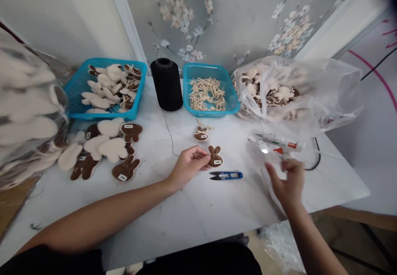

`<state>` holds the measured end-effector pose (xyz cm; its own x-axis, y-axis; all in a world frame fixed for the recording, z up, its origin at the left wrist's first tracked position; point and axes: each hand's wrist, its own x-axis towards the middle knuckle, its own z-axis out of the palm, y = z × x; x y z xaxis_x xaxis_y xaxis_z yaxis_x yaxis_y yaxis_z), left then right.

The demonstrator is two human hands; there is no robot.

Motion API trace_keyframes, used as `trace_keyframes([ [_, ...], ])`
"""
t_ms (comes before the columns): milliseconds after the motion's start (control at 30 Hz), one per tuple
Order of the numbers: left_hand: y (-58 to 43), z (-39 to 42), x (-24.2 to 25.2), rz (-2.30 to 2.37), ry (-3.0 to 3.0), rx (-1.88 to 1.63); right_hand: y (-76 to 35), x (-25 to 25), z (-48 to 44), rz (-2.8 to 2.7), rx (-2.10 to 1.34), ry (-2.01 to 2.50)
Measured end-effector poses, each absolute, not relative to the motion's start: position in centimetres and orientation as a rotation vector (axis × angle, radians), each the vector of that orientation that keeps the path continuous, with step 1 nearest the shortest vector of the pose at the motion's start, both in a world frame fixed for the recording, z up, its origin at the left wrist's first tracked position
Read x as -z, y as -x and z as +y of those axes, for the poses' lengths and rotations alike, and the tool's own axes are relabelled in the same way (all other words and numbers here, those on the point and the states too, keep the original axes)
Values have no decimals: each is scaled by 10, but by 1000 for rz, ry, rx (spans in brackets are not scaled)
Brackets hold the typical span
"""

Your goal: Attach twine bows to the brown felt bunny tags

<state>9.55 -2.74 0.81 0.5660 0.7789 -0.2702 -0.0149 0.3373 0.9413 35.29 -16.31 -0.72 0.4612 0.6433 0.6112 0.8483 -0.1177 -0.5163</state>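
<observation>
White table (217, 213) in use, w/ stock kept to the sides: clear plastic bag (310, 89) of plush bunny shapes at R, another bag (27, 101) at L. Blue basket (102, 61) of bunny pieces, blue tray (198, 113) of tan twine bits and black thread spool (166, 84) line the back, apparently leaving the middle free for handwork. Glue gun (277, 142) lies near R hand (287, 182), fingers (281, 165) loosely apart, nothing visible in them. L hand (189, 167) pinches brown bunny cutout (215, 157) on table, fingertips (206, 156) narrow at its edge. Blue thread snips (226, 175) sit just below, within easy reach. Bunny cutout w/ tan bow (201, 134) lies just above.
</observation>
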Motion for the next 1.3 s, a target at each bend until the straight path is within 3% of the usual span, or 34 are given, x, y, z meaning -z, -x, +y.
trace_keyframes([
  [233,-88,-21,-18,885,-1180,-718,-307,-24,-20,-1894,-301,1638],
  [433,-84,-13,-13,836,-1142,-828,-287,-38,37,-1979,-154,1554],
  [533,-84,-9,-10,813,-1124,-839,-291,-56,67,-1867,-51,1810],
  [600,-84,-6,-9,812,-1114,-825,-297,-65,92,-1932,-141,2182],
  [700,-84,-4,-9,821,-1101,-827,-305,-70,122,-1988,-288,2361],
  [1100,-83,-4,-11,841,-1078,-816,-305,-64,113,-1942,-296,2206],
  [1300,-84,-2,-9,845,-1064,-828,-307,-77,56,-1710,-254,1883],
])
